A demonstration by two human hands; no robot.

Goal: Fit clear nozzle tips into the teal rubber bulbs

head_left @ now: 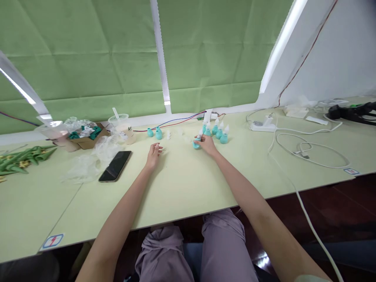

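Note:
My right hand (207, 145) pinches a small turquoise bulb-shaped bottle (196, 145) with a whitish top, at the table surface. Just behind and right of it stand several like bottles (223, 138) with pointed white tips. My left hand (153, 156) rests over the table with its fingers curled together; a tiny pale spot shows at the fingertips, too small to name. Beyond that hand are two turquoise bottles (159, 134) without tips. Small white pieces (168, 135) lie to their right, and some clear, hard-to-see bits (179, 132) lie farther right.
Left of my left arm lies a black phone (115, 166), with crumpled clear plastic (85, 166) beside it. Behind stand a drink cup (125, 129) and a cardboard box (88, 141). Green plant stems (23, 158) lie far left. At right are a power strip (262, 124) and white cables (311, 162).

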